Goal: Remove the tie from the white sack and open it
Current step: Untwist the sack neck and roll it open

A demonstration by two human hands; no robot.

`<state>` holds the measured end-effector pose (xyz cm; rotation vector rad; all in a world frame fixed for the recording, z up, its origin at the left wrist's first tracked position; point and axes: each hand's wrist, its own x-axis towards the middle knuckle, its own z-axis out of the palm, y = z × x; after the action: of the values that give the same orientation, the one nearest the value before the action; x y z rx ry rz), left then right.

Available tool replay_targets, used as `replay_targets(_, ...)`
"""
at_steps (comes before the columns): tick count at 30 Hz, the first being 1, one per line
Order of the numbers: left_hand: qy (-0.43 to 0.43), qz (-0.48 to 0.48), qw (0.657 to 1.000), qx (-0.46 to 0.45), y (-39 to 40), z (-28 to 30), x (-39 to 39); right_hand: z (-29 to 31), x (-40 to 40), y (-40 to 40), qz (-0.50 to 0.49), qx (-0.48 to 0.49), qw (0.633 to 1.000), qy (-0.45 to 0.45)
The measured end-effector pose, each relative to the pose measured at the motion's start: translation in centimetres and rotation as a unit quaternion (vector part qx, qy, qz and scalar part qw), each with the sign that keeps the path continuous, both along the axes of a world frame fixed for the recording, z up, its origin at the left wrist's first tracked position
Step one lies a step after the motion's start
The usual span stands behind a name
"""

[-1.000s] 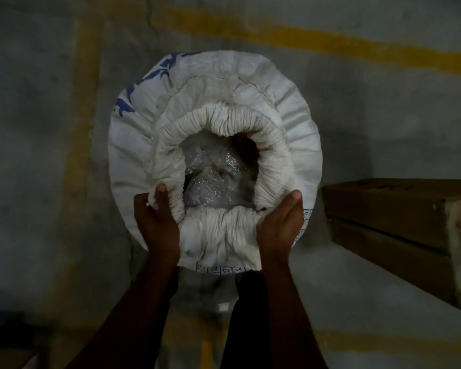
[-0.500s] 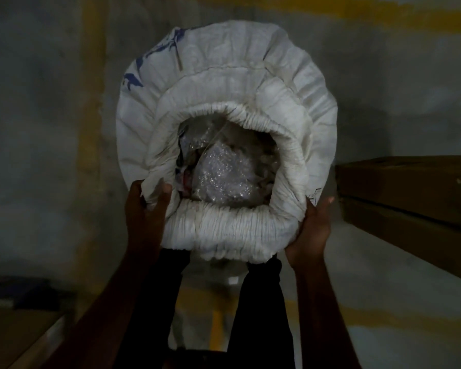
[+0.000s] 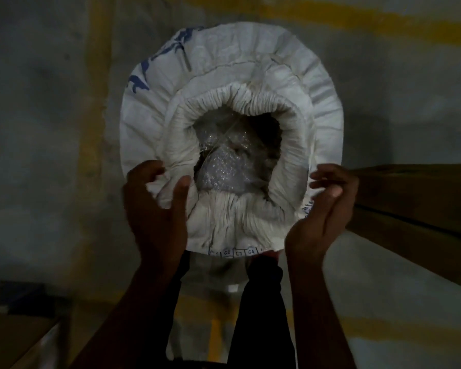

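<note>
The white sack (image 3: 224,62) stands upright on the floor below me, with blue print on its far left side. Its top is rolled down into a thick gathered rim (image 3: 240,217) around an open mouth. Clear bubbly plastic (image 3: 224,169) shows inside the mouth. My left hand (image 3: 157,209) grips the rolled rim at the near left, thumb on the inner side and fingers curled over the fold. My right hand (image 3: 322,211) hovers at the sack's near right edge, fingers loosely curled with nothing in them. I see no tie anywhere.
A brown cardboard box (image 3: 423,198) lies close to the right of the sack. Another cardboard surface (image 3: 16,339) sits at the lower left. My dark-trousered legs (image 3: 261,315) stand against the sack's near side. Yellow lines (image 3: 99,75) cross the grey concrete floor.
My right hand has come off the sack's outer right side and now floats beside it. My left hand has shifted its grip on the rim. The view has tilted slightly.
</note>
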<state>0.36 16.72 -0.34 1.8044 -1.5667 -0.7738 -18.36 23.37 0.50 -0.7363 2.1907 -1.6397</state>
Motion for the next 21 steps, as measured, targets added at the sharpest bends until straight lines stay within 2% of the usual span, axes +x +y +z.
replay_targets(3, 0.169, -0.062, 0.983, 0.033, -0.7, 1.4, -4.3, 1.2, 1.3, -4.2, 0.029, -0.018, 0.992, -0.122)
replay_targets(5, 0.231, -0.05, 0.968, 0.082, -1.8, 0.7, -6.6, 0.4, 2.0, -6.8, 0.007, -0.008, 0.979, -0.204)
replay_targets(7, 0.223, -0.023, 0.969, 0.109, -3.6, -1.1, -7.7, -1.1, 2.0, -8.7, -0.004, 0.04, 0.973, -0.228)
replay_targets(11, 0.192, -0.013, 0.977, 0.089, -7.6, -3.8, -8.3, -2.7, 1.0, -11.1, -0.018, 0.102, 0.971, -0.214)
replay_targets(16, 0.134, -0.077, 0.986, 0.063, -9.8, -4.3, -9.6, -2.9, 0.3, -12.9, 0.026, 0.079, 0.982, -0.168)
replay_targets(21, 0.11, -0.094, 0.989, -0.036, -13.7, -3.5, -10.6, -2.2, -1.4, -15.1, 0.074, 0.017, 0.995, -0.066)
